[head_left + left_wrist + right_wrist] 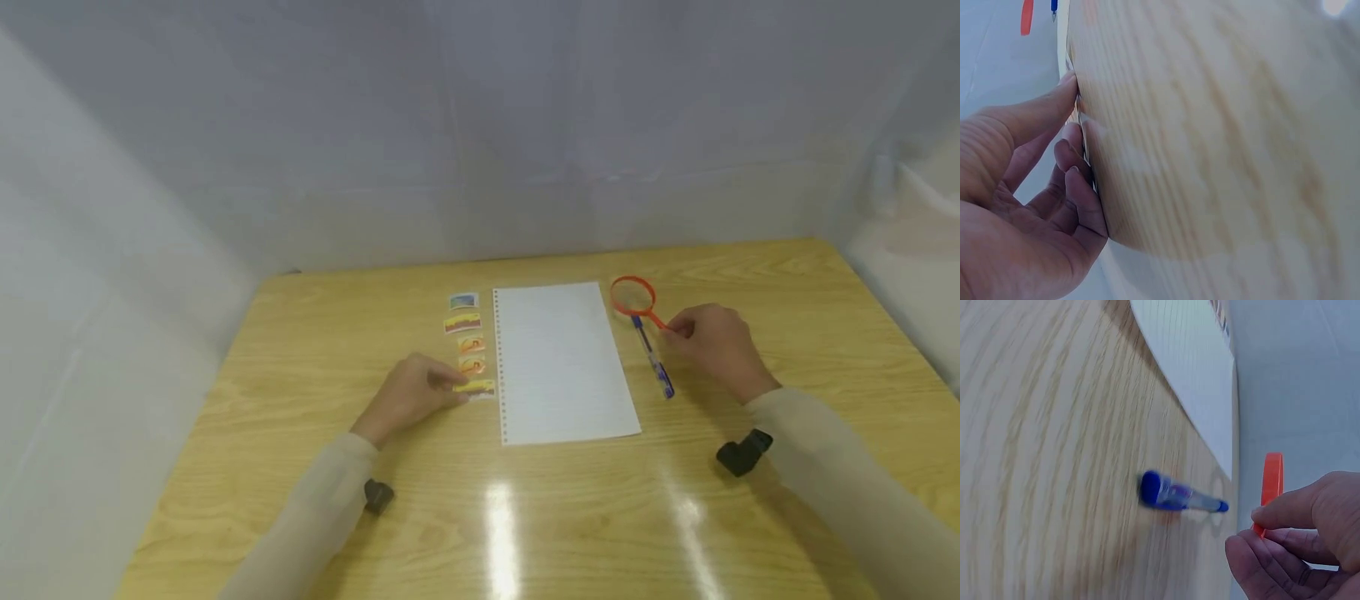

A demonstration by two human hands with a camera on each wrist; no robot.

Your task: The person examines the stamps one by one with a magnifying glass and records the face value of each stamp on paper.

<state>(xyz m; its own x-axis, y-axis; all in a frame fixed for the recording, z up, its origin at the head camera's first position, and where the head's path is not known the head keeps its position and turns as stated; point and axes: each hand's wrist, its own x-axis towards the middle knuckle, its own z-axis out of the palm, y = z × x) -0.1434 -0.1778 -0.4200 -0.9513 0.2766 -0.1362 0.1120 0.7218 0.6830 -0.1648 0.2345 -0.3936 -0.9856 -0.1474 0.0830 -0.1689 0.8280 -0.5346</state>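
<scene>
"Well, what do you notice first in the head view?"

"Right of centre, the right hand (716, 346) pinches the handle of a red magnifying glass (649, 312) between thumb and finger. Its round ring is over or just beside the upper end of a pen (652, 354). In the middle lies a white sheet (566, 362) with a row of small holes. To its left, five stamps (471, 344) make a column, and the left hand (412, 396) touches the lowest stamp (480, 389)."

"What could go wrong there?"

"I think a thin stamp could slide or crease if the fingertips drag, because the table (375, 333) looks smooth and shiny. Also, a dipping ring might push the pen and make it roll."

"And the left wrist view?"

"At the left, thumb and fingertips meet the table's surface. Whether they pinch the stamp or only press it, I cannot tell. Long brown wood grain fills the right side."

"Finally, the right wrist view?"

"At lower right, the magnifying glass looks like plastic, and the pinch is small, so it could perhaps twist. The pen, near the centre, has a clear barrel and blue ends."
</scene>
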